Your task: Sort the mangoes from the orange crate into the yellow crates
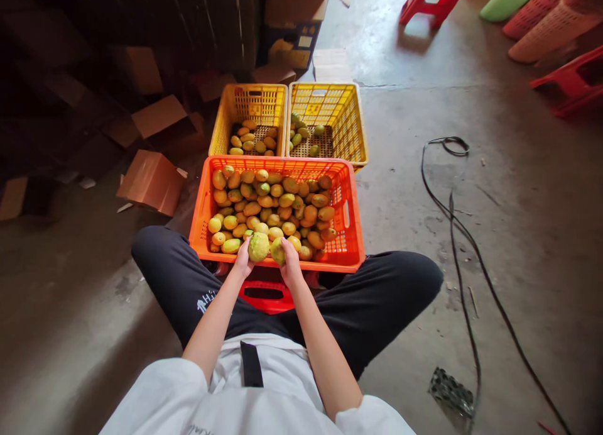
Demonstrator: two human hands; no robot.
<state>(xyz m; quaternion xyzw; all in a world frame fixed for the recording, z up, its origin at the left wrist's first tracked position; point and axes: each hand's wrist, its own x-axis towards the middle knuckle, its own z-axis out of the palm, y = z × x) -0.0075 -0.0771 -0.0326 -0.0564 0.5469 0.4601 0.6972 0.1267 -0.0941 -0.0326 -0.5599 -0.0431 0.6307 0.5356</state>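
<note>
My left hand (244, 259) is closed around a yellow-green, rough-looking round fruit (258, 247). A similar greenish fruit (277, 251) is in my right hand (291, 263), its right side covered by the fingers. Both hands are side by side over the near rim of an orange plastic crate (351, 240). Inside that crate lie many oval fruits (286, 200), mostly yellow to orange-brown, a few greener. The exact kind of fruit cannot be made out.
Behind the orange crate stand a left yellow crate (223, 130) with several yellowish fruits and a right yellow crate (360, 124) with several green ones. Cardboard boxes (153, 182) lie left. A black cable (480, 259) crosses the floor at right. Red stools (431, 4) stand farther off.
</note>
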